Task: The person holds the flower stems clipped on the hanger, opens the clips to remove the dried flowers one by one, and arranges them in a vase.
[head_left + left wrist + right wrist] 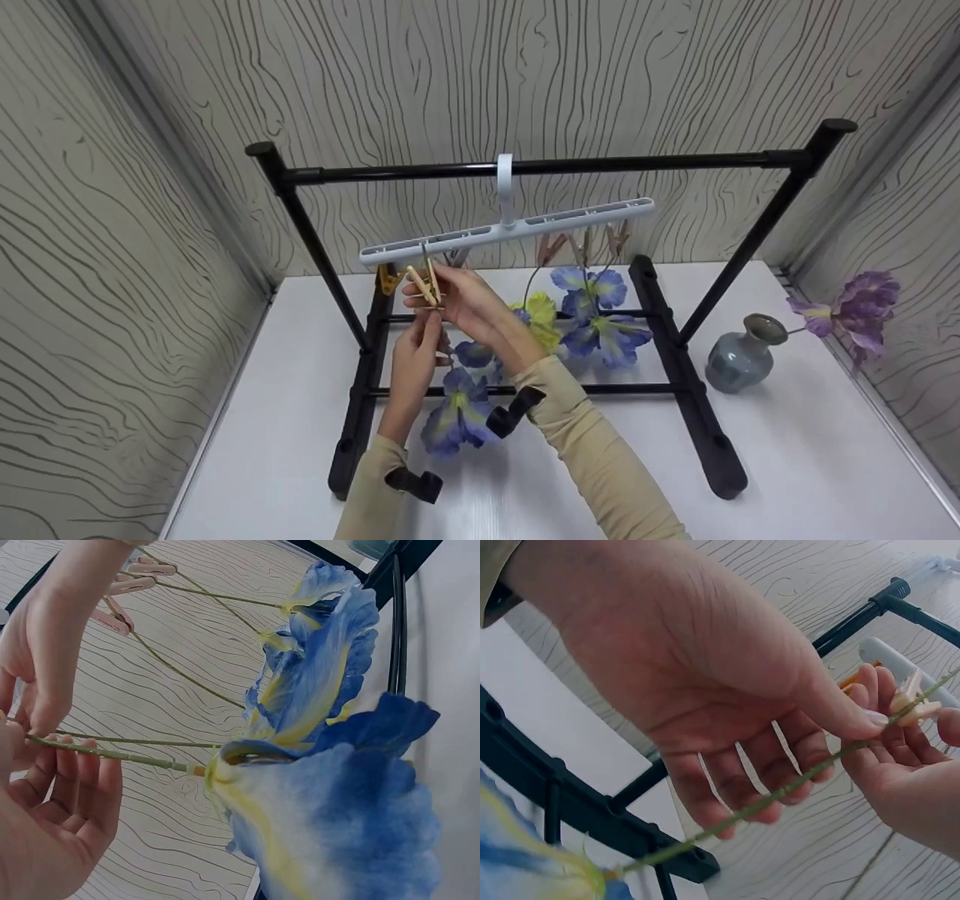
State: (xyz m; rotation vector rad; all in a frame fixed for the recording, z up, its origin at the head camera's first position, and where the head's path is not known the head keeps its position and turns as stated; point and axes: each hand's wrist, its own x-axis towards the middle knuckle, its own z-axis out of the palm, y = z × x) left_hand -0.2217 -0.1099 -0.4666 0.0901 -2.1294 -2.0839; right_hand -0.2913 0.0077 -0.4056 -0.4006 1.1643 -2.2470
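My left hand (416, 358) pinches the thin green stem (757, 806) of a blue artificial iris (459, 412) between thumb and fingers. The bloom hangs head down below it. Just above, my right hand (472, 300) holds a pale yellow clothespin (425, 289) under the left half of a light-grey hanger (465, 240). In the right wrist view the stem's upper part crosses this clothespin (913, 701); whether the jaws grip it, I cannot tell. An orange clothespin (388, 279) hangs further left.
A black rack (420, 172) carries the hanger on its top bar. Pink clothespins (550, 247) on the hanger's right half hold blue and yellow irises (606, 337). A grey-blue vase (739, 360) with a purple flower (862, 311) stands at the right of the white table (262, 435).
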